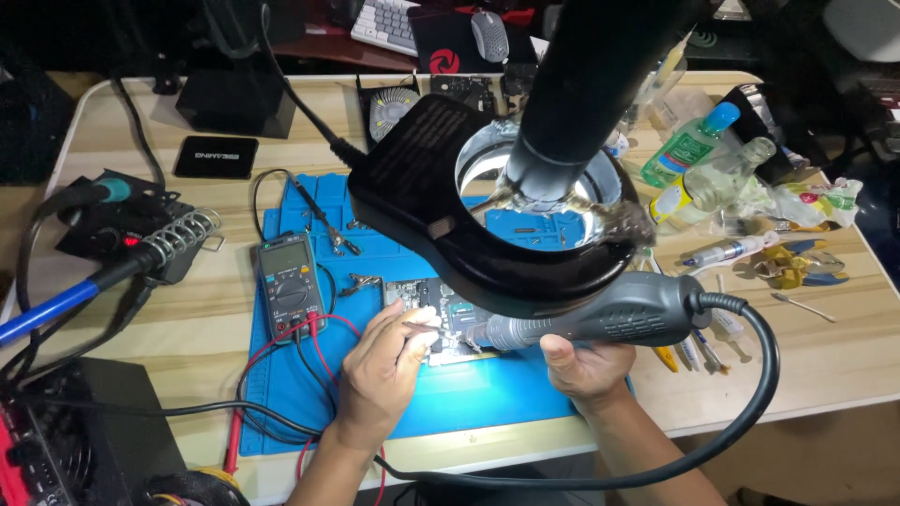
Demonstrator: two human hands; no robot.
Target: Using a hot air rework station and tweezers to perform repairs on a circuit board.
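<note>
Right hand point(583, 364) is closed around the grey hot-air handpiece point(600, 319); it lies level, long axis left-right, nozzle pointing left. Left hand point(384, 361), fingers pinched on a small tool too small to identify, rests on the circuit board point(436, 314) just beside the nozzle. Board lies on the blue mat point(487, 394) on the table point(825, 356). Multimeter point(289, 281) left. Black ring magnifier lamp point(441, 178) hangs above.

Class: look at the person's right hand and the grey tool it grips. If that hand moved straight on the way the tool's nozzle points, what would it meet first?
Probably the circuit board on the blue mat: the right hand aims the grey hot-air tool leftward at it, toward the left hand. Depth is unclear.
</note>
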